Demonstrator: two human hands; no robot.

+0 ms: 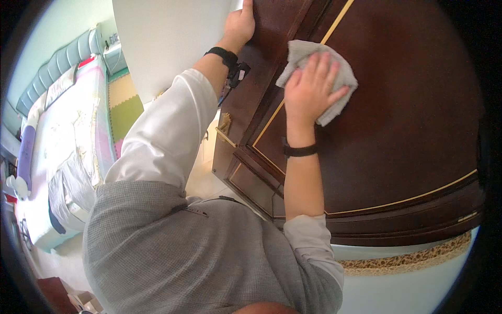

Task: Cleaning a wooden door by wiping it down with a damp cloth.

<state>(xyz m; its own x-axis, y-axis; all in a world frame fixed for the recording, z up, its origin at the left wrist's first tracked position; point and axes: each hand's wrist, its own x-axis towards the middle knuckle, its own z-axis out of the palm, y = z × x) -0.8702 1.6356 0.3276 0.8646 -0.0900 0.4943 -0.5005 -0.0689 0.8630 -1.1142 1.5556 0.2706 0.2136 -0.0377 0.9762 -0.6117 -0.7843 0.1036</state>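
Observation:
A dark brown wooden door [392,117] with gold trim lines fills the right half of the view. My right hand [311,88] presses a light grey cloth [341,80] flat against its panel, fingers spread and slightly blurred. Up at the door's edge is my left hand [240,25], its fingers partly hidden behind or beyond the wood, so its grip on the edge cannot be made out fully. A gold-coloured door handle [226,135] juts out below my left forearm. Black bands circle both wrists.
At left stands a bed [74,114] with a padded blue headboard [59,62] and pillows. A bedside cabinet [114,59] and foam floor mats [124,114] lie beyond it. A pale wall [168,39] is beside my left arm. Patterned trim [408,259] runs past the door's far edge.

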